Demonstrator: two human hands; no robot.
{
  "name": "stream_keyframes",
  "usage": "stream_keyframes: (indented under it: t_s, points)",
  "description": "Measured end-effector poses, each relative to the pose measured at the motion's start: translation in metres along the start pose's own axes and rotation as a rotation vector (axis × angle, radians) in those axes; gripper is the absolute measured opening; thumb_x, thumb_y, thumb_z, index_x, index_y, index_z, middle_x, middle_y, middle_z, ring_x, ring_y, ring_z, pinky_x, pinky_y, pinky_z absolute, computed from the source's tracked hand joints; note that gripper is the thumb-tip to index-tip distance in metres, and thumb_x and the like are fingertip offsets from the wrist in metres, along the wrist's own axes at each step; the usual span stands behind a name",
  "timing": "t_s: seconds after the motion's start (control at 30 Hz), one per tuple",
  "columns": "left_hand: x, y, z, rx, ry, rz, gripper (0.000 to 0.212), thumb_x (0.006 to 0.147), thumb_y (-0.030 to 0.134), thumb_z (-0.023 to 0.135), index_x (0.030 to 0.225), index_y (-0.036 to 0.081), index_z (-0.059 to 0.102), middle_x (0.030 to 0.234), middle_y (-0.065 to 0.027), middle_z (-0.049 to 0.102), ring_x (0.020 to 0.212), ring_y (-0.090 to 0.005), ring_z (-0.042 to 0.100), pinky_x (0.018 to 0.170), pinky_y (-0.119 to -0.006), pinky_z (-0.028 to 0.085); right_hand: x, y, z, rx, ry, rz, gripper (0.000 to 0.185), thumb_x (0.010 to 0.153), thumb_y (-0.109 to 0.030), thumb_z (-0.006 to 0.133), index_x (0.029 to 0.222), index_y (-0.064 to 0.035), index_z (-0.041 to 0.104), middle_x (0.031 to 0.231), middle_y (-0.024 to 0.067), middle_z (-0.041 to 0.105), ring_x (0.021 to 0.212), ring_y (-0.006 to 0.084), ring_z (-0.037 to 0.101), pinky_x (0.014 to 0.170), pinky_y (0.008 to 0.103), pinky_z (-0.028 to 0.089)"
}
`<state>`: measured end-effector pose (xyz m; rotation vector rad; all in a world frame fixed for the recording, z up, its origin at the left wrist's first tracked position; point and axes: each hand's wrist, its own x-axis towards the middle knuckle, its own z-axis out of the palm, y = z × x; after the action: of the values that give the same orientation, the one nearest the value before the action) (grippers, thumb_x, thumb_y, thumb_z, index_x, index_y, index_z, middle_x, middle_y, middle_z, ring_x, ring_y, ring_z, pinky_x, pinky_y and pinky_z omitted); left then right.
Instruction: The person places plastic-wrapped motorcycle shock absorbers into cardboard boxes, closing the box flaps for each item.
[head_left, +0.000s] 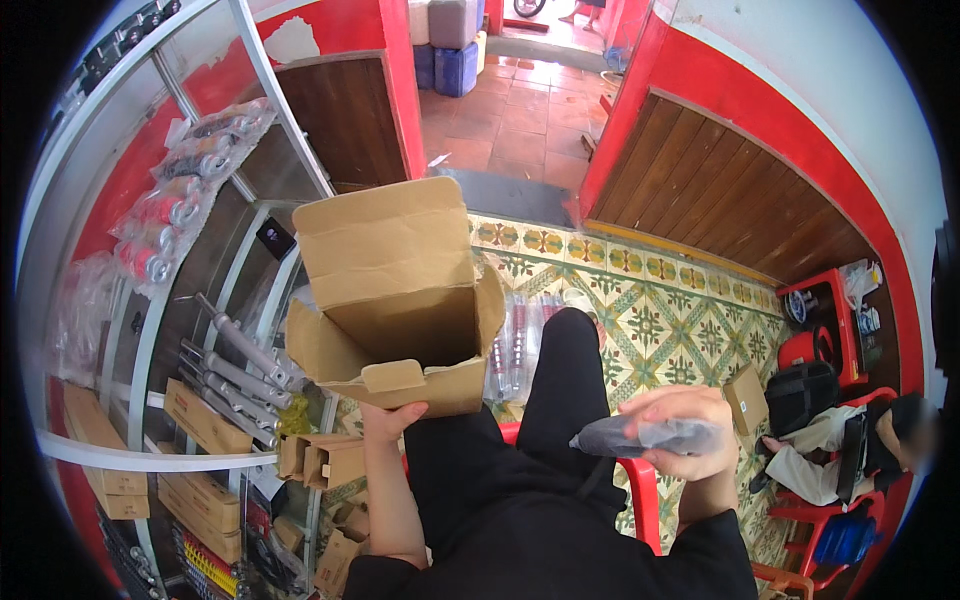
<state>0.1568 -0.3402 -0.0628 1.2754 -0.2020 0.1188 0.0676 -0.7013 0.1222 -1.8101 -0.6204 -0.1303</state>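
Observation:
My left hand (394, 421) grips the lower front edge of a brown cardboard box (442, 394), with the thumb on its front face. The box's top flaps stand up and apart, and its inside is in shadow with no contents visible. To the right, over the side of my lap, my right hand (686, 442) is closed around a dark part in a clear plastic bag (619, 437). What the part is cannot be made out. On the floor beyond my knee lie several shock absorbers (516, 345) with red springs, wrapped in clear plastic.
A glass shelf unit (154, 459) on the left holds fork tubes (244, 382), bagged shock absorbers (180, 202) and long cartons (199, 416). Small open cartons (322, 459) stand beside it. A person (832, 454) sits at right near a black bag (802, 397). Beneath me is a red plastic chair (641, 499).

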Motion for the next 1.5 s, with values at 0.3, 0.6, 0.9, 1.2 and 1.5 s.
stream_keyframes:
  t_s: [0.3, 0.6, 0.9, 1.2, 1.5]
  points:
    - [-0.002, -0.005, -0.007, -0.015, 0.011, -0.016, 0.058, 0.062, 0.023, 0.090, 0.107, 0.000, 0.064, 0.097, -0.0062, 0.068, 0.089, -0.0157, 0.064, 0.080, -0.031, 0.051, 0.008, 0.010, -0.001, 0.322, -0.428, -0.183, 0.070, 0.066, -0.012, 0.086, 0.127, 0.0000, 0.053, 0.101, 0.0151, 0.068, 0.109, 0.0316, 0.062, 0.105, 0.0518, 0.036]
    - [-0.001, -0.006, -0.006, -0.024, -0.013, -0.006, 0.054, 0.063, 0.019, 0.089, 0.107, -0.001, 0.064, 0.097, -0.0067, 0.068, 0.088, -0.0159, 0.065, 0.080, -0.031, 0.052, 0.008, 0.013, 0.009, 0.350, -0.512, -0.106, 0.056, 0.075, -0.023, 0.078, 0.121, 0.0045, 0.061, 0.086, 0.0079, 0.064, 0.086, 0.0275, 0.059, 0.094, 0.0466, 0.045]
    - [-0.002, 0.007, 0.002, -0.006, -0.063, 0.017, 0.047, 0.066, 0.018, 0.089, 0.102, -0.002, 0.067, 0.095, -0.0080, 0.069, 0.088, -0.0161, 0.066, 0.079, -0.031, 0.053, 0.006, 0.003, -0.008, 0.224, -0.326, 0.106, 0.026, 0.069, -0.010, 0.074, 0.094, -0.0068, 0.070, 0.086, 0.0055, 0.066, 0.094, 0.0280, 0.062, 0.092, 0.0446, 0.047]
    - [0.004, -0.009, -0.001, 0.148, -0.060, 0.004, 0.063, 0.063, 0.017, 0.089, 0.114, -0.004, 0.059, 0.105, -0.0097, 0.066, 0.095, -0.0186, 0.064, 0.084, -0.033, 0.052, -0.001, 0.004, 0.000, 0.183, -0.103, 0.264, 0.037, 0.073, 0.010, 0.063, 0.108, 0.0007, 0.066, 0.082, 0.0100, 0.070, 0.080, 0.0191, 0.069, 0.079, 0.0294, 0.053]
    - [0.010, -0.007, -0.002, 0.188, -0.061, -0.026, 0.072, 0.059, 0.018, 0.091, 0.117, -0.004, 0.055, 0.108, -0.0103, 0.064, 0.099, -0.0198, 0.063, 0.087, -0.034, 0.051, -0.009, 0.018, 0.005, 0.192, 0.153, 0.294, 0.018, 0.075, 0.003, 0.073, 0.091, 0.0010, 0.066, 0.076, 0.0087, 0.067, 0.072, 0.0136, 0.063, 0.067, 0.0264, 0.050]
